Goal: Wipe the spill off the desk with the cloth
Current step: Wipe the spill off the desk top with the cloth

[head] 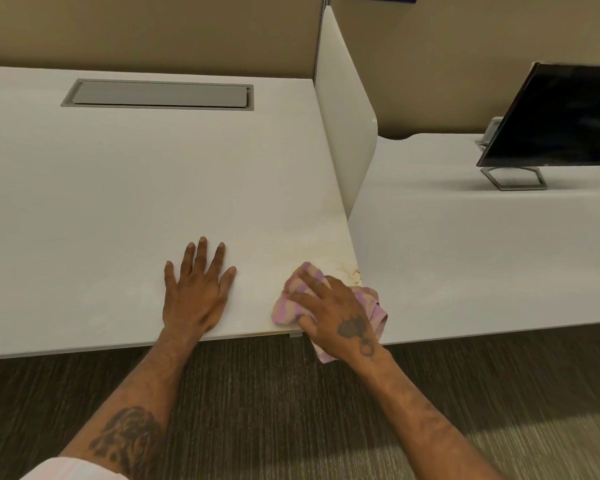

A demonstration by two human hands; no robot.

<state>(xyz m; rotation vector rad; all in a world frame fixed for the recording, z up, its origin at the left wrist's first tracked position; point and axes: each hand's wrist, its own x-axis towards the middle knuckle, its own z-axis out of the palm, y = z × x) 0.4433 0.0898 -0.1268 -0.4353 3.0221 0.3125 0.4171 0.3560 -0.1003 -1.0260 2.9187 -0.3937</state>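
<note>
Near desk (pixel 118 188) corner, right hand (pixel 333 306) pressing striped cloth (pixel 288 306), no readable writing

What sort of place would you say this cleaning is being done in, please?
Most likely an open-plan office: white desk with a built-in cable hatch, a divider panel between workstations, and a monitor on the neighbouring desk.

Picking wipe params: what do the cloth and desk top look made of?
Cloth: soft woven or terry fabric, pink and cream stripes; it bunches and folds under the right hand.
Desk: looks like matte off-white laminate, flat, smooth, low glare; core cannot be told.
Brownish spill sits at its right corner.
</note>
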